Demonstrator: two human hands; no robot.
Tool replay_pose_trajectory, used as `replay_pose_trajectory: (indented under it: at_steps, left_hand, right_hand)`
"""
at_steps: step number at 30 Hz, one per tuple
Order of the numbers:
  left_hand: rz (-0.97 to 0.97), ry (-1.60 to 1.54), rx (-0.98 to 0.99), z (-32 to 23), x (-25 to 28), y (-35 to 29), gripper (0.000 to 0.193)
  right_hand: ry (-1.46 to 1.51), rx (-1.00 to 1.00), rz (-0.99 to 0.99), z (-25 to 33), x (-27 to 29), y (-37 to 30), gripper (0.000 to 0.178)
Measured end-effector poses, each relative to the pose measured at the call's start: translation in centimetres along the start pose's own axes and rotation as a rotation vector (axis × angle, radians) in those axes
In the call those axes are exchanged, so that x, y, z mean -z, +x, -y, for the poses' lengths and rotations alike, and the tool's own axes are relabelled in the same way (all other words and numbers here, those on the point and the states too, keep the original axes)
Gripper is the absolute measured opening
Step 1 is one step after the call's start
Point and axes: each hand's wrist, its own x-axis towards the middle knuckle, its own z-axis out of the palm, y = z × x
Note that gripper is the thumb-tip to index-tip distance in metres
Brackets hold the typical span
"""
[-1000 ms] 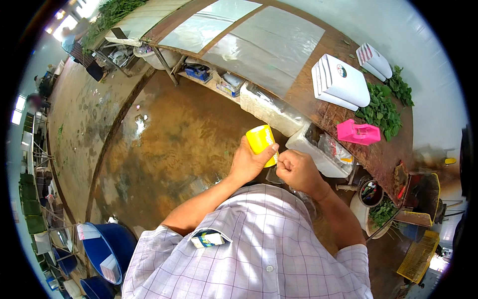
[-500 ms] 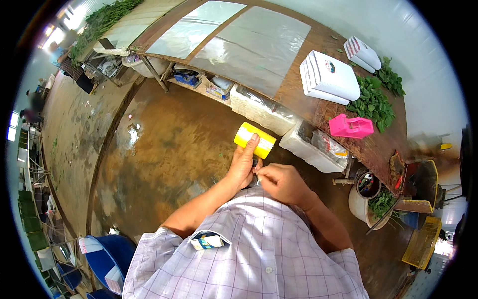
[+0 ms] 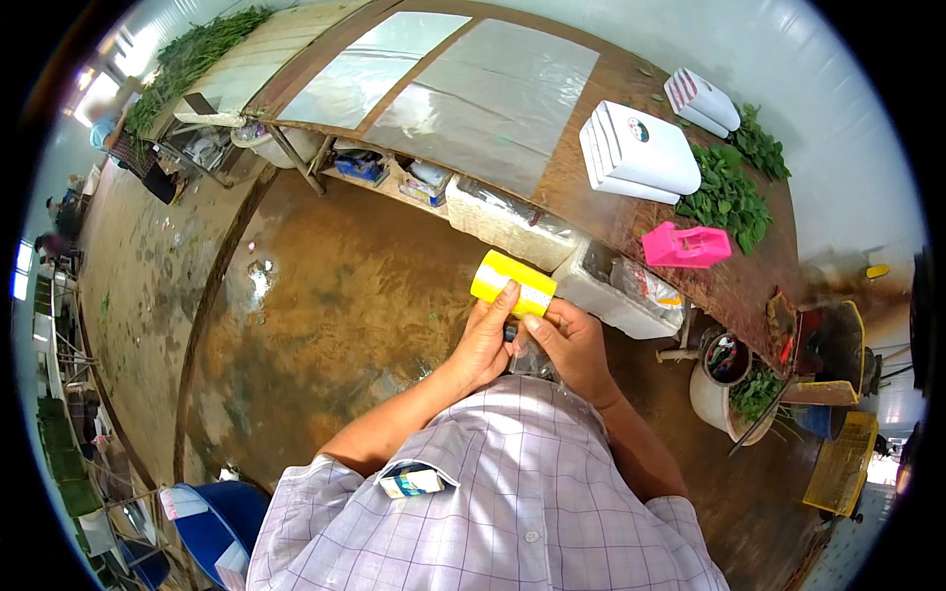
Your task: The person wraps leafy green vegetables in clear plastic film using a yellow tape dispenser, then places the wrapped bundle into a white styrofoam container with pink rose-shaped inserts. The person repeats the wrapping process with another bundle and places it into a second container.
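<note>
Brown floor [image 3: 315,286]; glossy yellow cylinder [image 3: 501,272], white-flecked end.

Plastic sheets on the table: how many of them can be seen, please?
2: the left sheet and, beside it, the wider right sheet. More layers underneath may be hidden.

The left forearm [image 3: 394,419] and the right forearm [image 3: 636,428] are bare; they rise from below and slant inward, toward each other. The left grip [image 3: 483,342] is curled, and its thumb [image 3: 506,297] is stretched upward. The right grip [image 3: 579,352] is just beside it, with bent fingers, and its thumb is pointing up and to the left. Both wrists look almost straight.
</note>
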Motion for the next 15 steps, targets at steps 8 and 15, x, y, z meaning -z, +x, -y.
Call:
replay_pose_trajectory:
  at_steps: [8, 15]
  left_hand:
    - [-0.109, -0.023, 0.015, 0.5, -0.6, -0.1, 0.040]
    - [-0.139, -0.006, 0.090, 1.0, -0.4, 0.0, 0.054]
  right_hand:
    - [-0.086, 0.024, -0.060, -1.2, -0.6, -0.5, 0.019]
    - [-0.167, 0.129, -0.188, -1.4, -1.6, -1.1, 0.012]
